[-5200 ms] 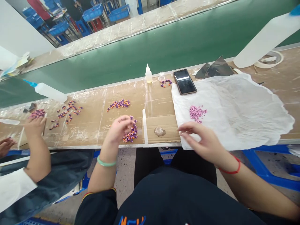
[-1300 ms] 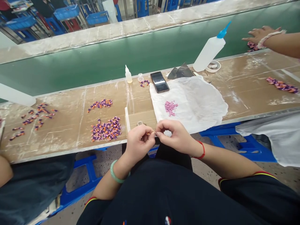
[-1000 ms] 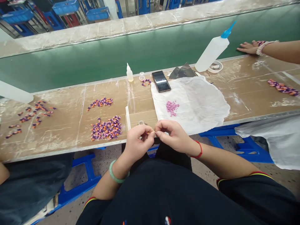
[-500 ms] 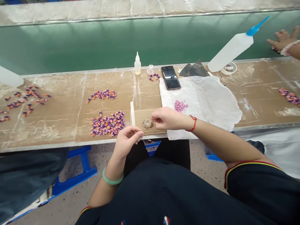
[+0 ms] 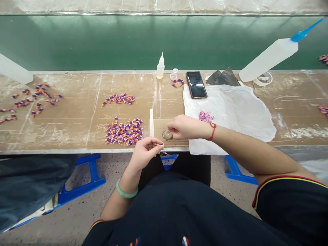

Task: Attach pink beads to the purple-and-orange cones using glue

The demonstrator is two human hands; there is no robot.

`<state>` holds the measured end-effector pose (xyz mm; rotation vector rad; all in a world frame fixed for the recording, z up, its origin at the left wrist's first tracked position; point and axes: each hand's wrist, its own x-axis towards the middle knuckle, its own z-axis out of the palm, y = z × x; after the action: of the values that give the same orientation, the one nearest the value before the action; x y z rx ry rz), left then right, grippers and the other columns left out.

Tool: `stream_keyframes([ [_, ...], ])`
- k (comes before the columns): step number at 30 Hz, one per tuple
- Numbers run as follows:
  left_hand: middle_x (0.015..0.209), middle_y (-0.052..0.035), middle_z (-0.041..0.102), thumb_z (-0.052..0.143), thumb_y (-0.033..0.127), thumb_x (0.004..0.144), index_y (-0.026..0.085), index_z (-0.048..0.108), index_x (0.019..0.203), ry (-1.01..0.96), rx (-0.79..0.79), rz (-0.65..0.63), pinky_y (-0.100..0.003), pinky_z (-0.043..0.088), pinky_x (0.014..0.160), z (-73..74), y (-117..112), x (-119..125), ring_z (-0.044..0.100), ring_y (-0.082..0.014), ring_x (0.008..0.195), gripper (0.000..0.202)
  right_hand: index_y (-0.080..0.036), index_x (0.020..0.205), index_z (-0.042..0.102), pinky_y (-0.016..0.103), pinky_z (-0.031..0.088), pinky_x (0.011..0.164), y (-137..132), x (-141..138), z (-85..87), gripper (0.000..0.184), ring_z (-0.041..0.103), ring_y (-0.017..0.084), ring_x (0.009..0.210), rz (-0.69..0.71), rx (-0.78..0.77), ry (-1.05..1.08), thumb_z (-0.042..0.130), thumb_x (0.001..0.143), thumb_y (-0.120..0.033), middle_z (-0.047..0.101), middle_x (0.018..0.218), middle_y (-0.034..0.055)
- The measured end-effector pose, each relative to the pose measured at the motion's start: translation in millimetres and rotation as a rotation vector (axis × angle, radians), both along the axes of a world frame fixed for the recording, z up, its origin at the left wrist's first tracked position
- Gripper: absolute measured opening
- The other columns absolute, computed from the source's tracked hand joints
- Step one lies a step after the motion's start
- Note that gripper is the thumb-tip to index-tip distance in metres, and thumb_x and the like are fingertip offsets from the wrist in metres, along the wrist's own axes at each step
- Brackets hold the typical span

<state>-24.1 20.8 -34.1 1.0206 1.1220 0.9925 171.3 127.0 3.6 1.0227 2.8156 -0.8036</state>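
From the head camera, the left hand [image 5: 146, 153], with a green bangle [image 5: 124, 192] on its wrist, is clenched in a fine pinch on a tiny orange-and-purple bead [image 5: 159, 144], held up just off the near edge of the worktop [image 5: 77, 136], where the fingers seem to have room to work on something so small. The right hand [image 5: 186, 126], with a red string bracelet [image 5: 212, 131], hangs curled just beside a clear round dish [image 5: 167, 134]; whether it touches the dish or holds anything, the view cannot settle. The dish sits on a cardboard pad [image 5: 166, 127] between the hands, perhaps placed there to stay within easy reach. A white strip [image 5: 151, 123] stands along the pad's edge, just beyond the left hand. Ahead of that hand lie a heap of purple-and-orange beads [image 5: 123, 132] and, farther on, an arc of the same beads [image 5: 118, 99], apparently set out in the open so single pieces can be picked off. Past the right hand, pink granules [image 5: 206, 116] lie on a crumpled white sheet [image 5: 230, 116], which looks spread to keep them together, while a smartphone [image 5: 196, 84] and a small glue bottle [image 5: 160, 66] stand farther off.
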Motion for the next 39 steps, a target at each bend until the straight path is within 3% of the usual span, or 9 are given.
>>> stream_keyframes([
  [4,0.063,-0.0029,0.07,0.086,0.033,0.067,0.014,0.071,0.075,-0.063,0.014,0.072,-0.02,0.05,0.046,0.0,-1.3,2.2,0.064,-0.0123,0.052,0.025,-0.021,0.056,0.041,0.026,0.028,0.053,-4.3,5.0,12.4,0.024,0.035,0.01,0.051,-0.052,-0.081,0.114,0.058,0.072,-0.02,0.044,0.052,-0.0042],
  [9,0.067,-0.0035,0.074,0.089,0.039,0.066,0.015,0.072,0.076,-0.2,0.108,0.176,-0.022,0.057,0.048,10.2,-4.6,9.2,0.068,-0.0135,0.052,0.031,-0.019,0.076,0.057,0.025,0.048,0.063,-26.1,10.2,31.2,0.007,0.063,0.013,0.07,-0.197,-0.557,0.43,0.058,0.08,-0.025,0.07,0.077,0.003],
  [12,0.07,-0.0034,0.075,0.089,0.04,0.067,0.016,0.073,0.076,-0.233,0.161,0.162,-0.022,0.058,0.049,19.3,-7.0,13.6,0.069,-0.0134,0.052,0.03,-0.018,0.077,0.056,0.026,0.052,0.069,-39.5,10.0,39.3,0.008,0.064,0.014,0.075,-0.241,-0.685,0.534,0.058,0.082,-0.024,0.07,0.082,0.0041],
  [19,0.072,-0.0033,0.077,0.087,0.036,0.071,0.018,0.074,0.077,-0.187,0.207,0.124,-0.024,0.061,0.053,29.9,-12.3,17.0,0.07,-0.0136,0.052,0.023,-0.018,0.075,0.055,0.02,0.038,0.051,-50.4,10.5,51.1,0.007,0.046,0.008,0.057,-0.198,-0.616,0.516,0.056,0.082,-0.02,0.059,0.066,-0.0026],
  [39,0.075,-0.0042,0.077,0.085,0.036,0.075,0.018,0.075,0.078,-0.119,0.245,0.118,-0.025,0.062,0.059,40.1,-21.5,20.4,0.072,-0.015,0.059,0.021,-0.018,0.077,0.063,0.022,0.043,0.055,-59.8,11.4,58.0,0.008,0.057,0.011,0.062,-0.138,-0.435,0.459,0.055,0.079,-0.019,0.068,0.071,0.0004],
])
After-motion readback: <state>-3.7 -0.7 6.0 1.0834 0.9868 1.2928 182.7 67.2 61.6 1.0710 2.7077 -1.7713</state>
